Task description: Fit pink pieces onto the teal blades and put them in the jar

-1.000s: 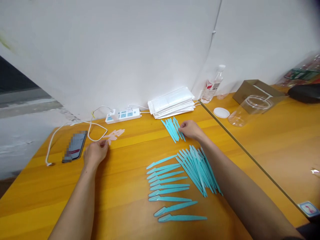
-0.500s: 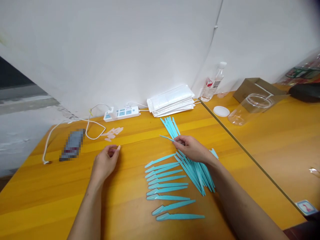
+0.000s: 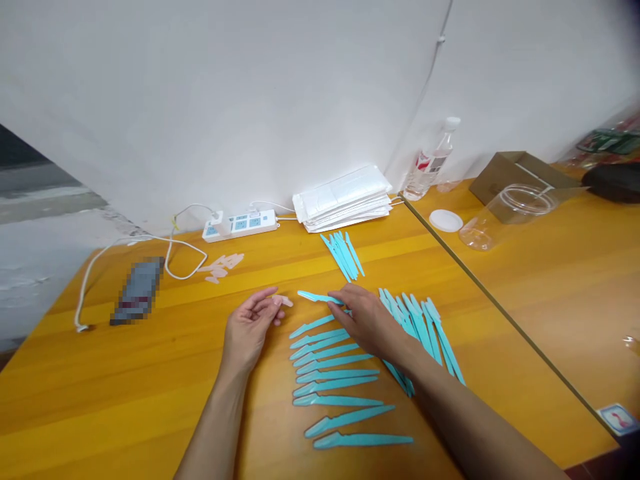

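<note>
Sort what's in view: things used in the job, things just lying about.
Likely the job's:
blue tool in the right grip
pale piece in the left grip
other blue tools
other pale pieces

Apparently just lying about:
phone
power strip
bottle
clear jar
white lid
cardboard box
white packets (role unclear)

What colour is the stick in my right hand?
The stick in your right hand is turquoise, seen best in the head view.

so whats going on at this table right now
The person's left hand pinches a small pale pink piece. The right hand holds a turquoise stick, its tip pointing toward that piece, not touching it. Similar sticks lie in a column nearer the person; more pink pieces lie by the cable.
</note>
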A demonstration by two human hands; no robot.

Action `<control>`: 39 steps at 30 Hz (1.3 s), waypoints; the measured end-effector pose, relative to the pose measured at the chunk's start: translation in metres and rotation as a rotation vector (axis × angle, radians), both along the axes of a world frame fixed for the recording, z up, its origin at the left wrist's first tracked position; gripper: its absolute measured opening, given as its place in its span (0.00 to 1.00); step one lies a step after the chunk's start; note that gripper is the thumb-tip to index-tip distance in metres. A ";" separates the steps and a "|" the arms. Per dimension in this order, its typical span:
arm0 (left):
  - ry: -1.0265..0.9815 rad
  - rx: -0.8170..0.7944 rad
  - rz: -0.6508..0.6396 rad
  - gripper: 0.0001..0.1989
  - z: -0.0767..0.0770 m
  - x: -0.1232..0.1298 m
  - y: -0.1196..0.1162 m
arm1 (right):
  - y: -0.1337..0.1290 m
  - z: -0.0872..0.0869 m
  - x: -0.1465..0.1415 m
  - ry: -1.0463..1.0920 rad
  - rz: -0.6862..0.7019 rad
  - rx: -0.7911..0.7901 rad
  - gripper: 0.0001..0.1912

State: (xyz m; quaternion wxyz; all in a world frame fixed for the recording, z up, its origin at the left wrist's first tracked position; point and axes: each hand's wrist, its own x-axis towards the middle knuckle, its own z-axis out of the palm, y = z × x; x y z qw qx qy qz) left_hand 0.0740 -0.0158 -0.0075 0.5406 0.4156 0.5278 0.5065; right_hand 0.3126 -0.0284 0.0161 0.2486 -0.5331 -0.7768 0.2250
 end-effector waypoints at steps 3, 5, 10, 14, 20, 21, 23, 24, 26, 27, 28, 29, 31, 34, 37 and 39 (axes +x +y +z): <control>0.024 0.004 0.028 0.20 0.001 0.001 -0.001 | -0.001 -0.004 -0.003 0.009 0.017 0.026 0.12; 0.037 -0.001 0.024 0.19 0.002 0.002 -0.002 | -0.001 -0.004 -0.003 0.005 0.020 0.023 0.11; 0.062 -0.004 0.020 0.20 0.000 0.004 -0.001 | -0.001 0.003 -0.004 -0.030 0.029 -0.021 0.14; 0.066 0.003 0.008 0.20 -0.001 0.005 -0.001 | -0.001 0.007 -0.005 -0.051 0.041 -0.075 0.20; 0.058 0.007 -0.012 0.20 -0.001 0.005 -0.001 | -0.001 0.008 -0.003 0.022 0.054 -0.184 0.20; 0.058 0.010 -0.011 0.20 -0.001 0.004 -0.001 | -0.001 0.008 -0.003 0.034 0.052 -0.195 0.21; 0.056 0.017 -0.005 0.20 0.000 0.003 -0.001 | -0.001 0.008 -0.003 0.054 0.047 -0.213 0.21; 0.055 0.018 -0.006 0.20 0.000 0.004 -0.001 | -0.001 0.009 -0.002 0.065 0.047 -0.223 0.21; 0.054 0.012 -0.022 0.20 0.000 0.006 -0.003 | -0.001 0.009 -0.002 0.085 0.054 -0.243 0.21; 0.054 0.004 -0.039 0.20 0.000 0.008 -0.004 | -0.002 0.009 -0.002 0.094 0.061 -0.252 0.21; 0.054 -0.008 -0.058 0.20 -0.001 0.010 -0.005 | -0.002 0.009 -0.002 0.103 0.068 -0.259 0.21; 0.054 -0.020 -0.076 0.20 -0.001 0.013 -0.006 | -0.002 0.009 -0.002 0.110 0.073 -0.264 0.21; 0.046 -0.038 -0.097 0.20 -0.002 0.018 -0.009 | -0.003 0.010 -0.002 0.121 0.078 -0.270 0.21; 0.030 -0.044 -0.094 0.20 -0.002 0.023 -0.011 | -0.003 0.011 -0.002 0.128 0.077 -0.271 0.21; 0.023 -0.042 -0.094 0.20 -0.002 0.023 -0.011 | -0.004 0.011 -0.004 0.137 0.080 -0.266 0.21; 0.032 -0.037 -0.105 0.19 -0.001 0.020 -0.010 | -0.004 0.011 -0.004 0.147 0.083 -0.272 0.21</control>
